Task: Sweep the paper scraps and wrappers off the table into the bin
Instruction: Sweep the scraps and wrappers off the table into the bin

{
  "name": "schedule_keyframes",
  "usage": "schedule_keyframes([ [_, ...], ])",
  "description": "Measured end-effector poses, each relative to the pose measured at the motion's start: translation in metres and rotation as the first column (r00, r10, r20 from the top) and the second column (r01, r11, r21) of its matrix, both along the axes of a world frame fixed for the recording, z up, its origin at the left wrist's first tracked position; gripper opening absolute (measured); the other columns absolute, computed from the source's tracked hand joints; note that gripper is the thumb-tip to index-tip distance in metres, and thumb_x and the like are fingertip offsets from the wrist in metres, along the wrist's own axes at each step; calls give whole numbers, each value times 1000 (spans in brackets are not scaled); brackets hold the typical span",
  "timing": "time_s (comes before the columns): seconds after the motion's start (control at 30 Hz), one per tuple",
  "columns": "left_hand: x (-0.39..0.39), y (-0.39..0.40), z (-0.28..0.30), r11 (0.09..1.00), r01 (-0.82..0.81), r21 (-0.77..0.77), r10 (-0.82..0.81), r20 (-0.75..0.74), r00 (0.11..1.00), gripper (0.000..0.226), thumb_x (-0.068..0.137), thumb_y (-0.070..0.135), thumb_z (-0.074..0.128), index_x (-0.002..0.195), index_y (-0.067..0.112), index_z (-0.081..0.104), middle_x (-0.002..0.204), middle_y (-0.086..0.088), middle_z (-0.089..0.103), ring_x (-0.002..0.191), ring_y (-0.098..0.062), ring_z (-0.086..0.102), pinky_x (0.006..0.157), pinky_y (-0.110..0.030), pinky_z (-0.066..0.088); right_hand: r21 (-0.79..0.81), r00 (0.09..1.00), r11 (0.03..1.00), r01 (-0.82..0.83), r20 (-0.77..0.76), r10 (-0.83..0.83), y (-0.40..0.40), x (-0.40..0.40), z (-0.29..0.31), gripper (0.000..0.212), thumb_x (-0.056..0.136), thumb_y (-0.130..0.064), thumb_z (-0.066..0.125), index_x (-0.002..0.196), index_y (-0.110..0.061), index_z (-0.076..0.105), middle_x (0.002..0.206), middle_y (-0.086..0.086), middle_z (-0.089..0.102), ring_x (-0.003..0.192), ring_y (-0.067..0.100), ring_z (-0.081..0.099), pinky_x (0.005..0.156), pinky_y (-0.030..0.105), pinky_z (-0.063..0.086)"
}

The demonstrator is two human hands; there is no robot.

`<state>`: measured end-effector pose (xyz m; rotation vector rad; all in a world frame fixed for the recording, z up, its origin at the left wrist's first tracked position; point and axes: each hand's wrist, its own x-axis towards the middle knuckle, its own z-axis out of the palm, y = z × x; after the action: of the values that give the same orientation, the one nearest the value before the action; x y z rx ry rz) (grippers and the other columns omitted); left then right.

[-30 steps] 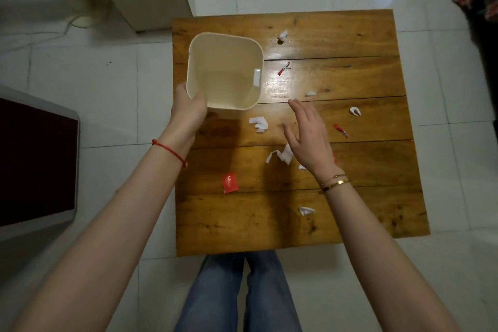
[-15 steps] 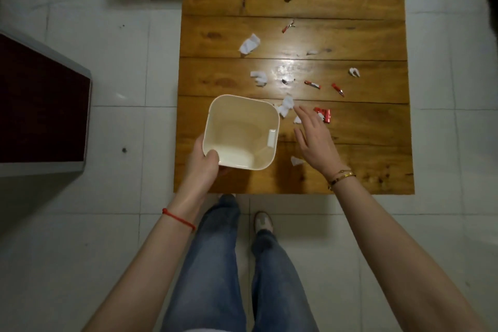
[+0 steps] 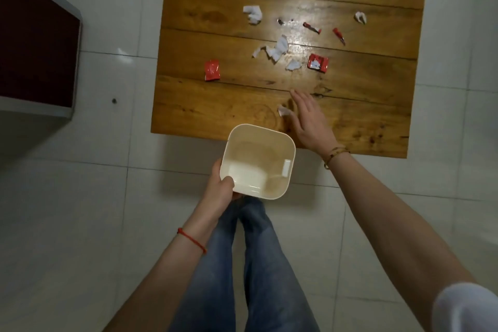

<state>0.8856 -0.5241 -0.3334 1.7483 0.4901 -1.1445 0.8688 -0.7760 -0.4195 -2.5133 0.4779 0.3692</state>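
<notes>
The left hand (image 3: 221, 189) is clamped on the near-left corner of the cream plastic bin (image 3: 258, 162), thumb inside the rim and fingers under the wall, holding it just below the near edge of the wooden tabletop (image 3: 215, 113). The right hand (image 3: 310, 121) lies flat and open just beyond the bin, fingers together and pointing away, palm down on the wood, its edge touching a small white paper scrap (image 3: 283, 110).

The bin looks light and stiff, empty inside; a one-handed pinch at the rim seems enough, though it could tip as litter drops in. The tabletop is glossy, so scraps should slide easily.

Further out from the right hand lie two red wrappers (image 3: 212, 69), one ahead of the left hand, one (image 3: 318, 62) ahead of the right, both thin and crinkly. Between them sits a cluster of torn white paper (image 3: 276, 52), nearly weightless and likely to flutter; a slow raking palm suits better than pinching. Beyond are more crumpled scraps and thin red strips (image 3: 312, 27).
</notes>
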Motion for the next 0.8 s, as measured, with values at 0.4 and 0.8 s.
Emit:
schedule_keyframes([
  [0.4,-33,27,-48,998,-42,40,45,-59,997,63,83,-10,33,137,21,46,116,-7,62,112,-30,60,89,-49,57,6,1000,1000,-17,23,17,13,-6,-21,53,106,-29,32,155,-12,21,163,6,20,152,22,10,124,39,11],
  [0.8,-27,19,-109,995,-97,30,101,-166,981,56,87,-5,35,136,19,43,120,-11,61,114,-33,60,90,-50,56,45,998,999,21,62,-24,36,-11,-44,54,106,-28,33,156,-12,17,164,7,14,152,20,7,125,36,8],
])
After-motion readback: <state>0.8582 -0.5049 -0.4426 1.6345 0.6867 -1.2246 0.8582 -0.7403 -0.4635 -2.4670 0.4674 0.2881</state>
